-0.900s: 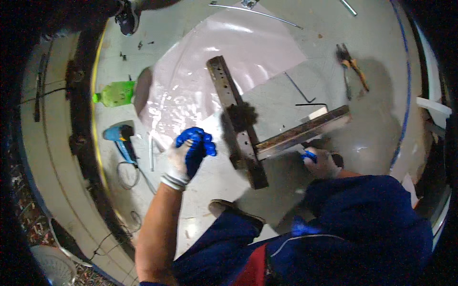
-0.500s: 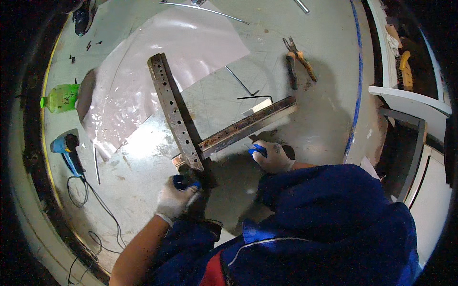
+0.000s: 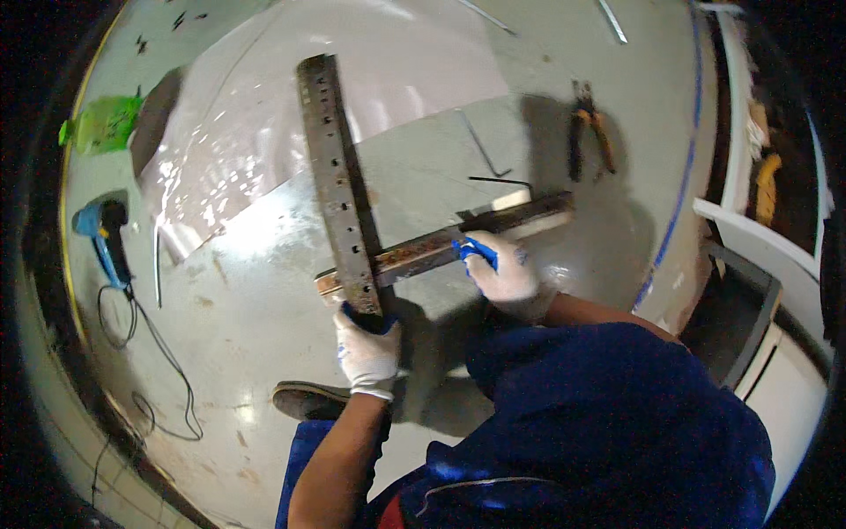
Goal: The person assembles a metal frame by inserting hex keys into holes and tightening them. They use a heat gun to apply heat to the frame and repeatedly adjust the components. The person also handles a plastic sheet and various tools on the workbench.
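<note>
a perforated metal bar (image 3: pixel 342 194) lies on the floor (image 3: pixel 256 291), its long axis running away from the wearer with the far end leaning slightly left. at its near end is the gloved left hand (image 3: pixel 368 348), the nearer of the two, fingers bent about the tip; how firmly they grip cannot be told. the right hand (image 3: pixel 502 269) sits right of the bar, fingers curled in over a second metal bar (image 3: pixel 423 251); whether they hold anything is unclear. that second bar, slanting away to the right, passes beneath the perforated bar close to its near end and is the closest obstruction. farther right of the perforated bar are hex keys (image 3: pixel 499 179) and pliers (image 3: pixel 592 132); well to its left, a blue heat gun (image 3: pixel 110 242) and a green bottle (image 3: pixel 107 125); under its far part, a glossy sheet (image 3: pixel 247 115).
</note>
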Available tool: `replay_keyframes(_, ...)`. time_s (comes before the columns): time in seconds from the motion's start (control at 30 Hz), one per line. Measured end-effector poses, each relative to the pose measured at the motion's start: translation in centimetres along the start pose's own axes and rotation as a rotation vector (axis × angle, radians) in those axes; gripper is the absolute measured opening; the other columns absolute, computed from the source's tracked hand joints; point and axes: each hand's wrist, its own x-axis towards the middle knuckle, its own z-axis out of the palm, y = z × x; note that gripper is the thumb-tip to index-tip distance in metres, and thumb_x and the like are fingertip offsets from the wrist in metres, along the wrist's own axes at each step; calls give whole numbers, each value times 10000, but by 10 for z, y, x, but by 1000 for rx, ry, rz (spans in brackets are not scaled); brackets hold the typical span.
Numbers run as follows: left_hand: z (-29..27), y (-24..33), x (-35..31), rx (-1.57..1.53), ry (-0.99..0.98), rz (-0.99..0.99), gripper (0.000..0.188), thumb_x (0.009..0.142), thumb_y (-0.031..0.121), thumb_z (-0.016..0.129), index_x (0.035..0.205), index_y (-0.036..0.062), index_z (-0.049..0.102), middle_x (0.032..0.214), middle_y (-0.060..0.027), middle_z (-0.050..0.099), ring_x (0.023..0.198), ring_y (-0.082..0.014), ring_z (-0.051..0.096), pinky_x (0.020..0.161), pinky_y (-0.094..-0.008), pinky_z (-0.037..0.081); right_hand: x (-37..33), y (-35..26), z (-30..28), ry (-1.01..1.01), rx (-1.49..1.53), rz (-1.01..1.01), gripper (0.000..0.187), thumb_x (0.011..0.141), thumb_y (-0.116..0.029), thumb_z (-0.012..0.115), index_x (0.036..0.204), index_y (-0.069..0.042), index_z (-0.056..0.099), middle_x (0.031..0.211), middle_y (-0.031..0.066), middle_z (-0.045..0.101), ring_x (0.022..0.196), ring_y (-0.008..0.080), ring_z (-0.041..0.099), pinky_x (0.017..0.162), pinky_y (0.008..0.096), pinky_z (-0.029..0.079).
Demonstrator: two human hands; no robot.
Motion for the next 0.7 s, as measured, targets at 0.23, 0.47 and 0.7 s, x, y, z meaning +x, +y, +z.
replay_keyframes(0.23,-16,30,-13,60,9,-94,693,763,253,861,1289,-4,490,1116,-236,681,1032,-435,680,875,-487,538,57,-55,-10,-117,-113,-229,268,939,-170,685,1151,-5,689,1042,213,728,944,372,721,851,429,569)
replay_keyframes(0.47,-43,43,-27,155,10,-78,704,744,249,879,1269,-6,486,1075,-233,676,994,-424,686,836,-468,549,85,-73,2,-209,-228,-310,257,910,-214,728,1082,-25,707,1019,192,731,919,375,712,843,439,565)
replay_keyframes(0.7,-42,37,-22,169,1,-73,717,747,244,878,1304,13,488,1076,-209,684,1003,-391,694,867,-451,552,100,-78,-3,-161,-422,-384,236,888,-212,744,1077,-76,710,914,152,721,818,367,691,748,466,558)
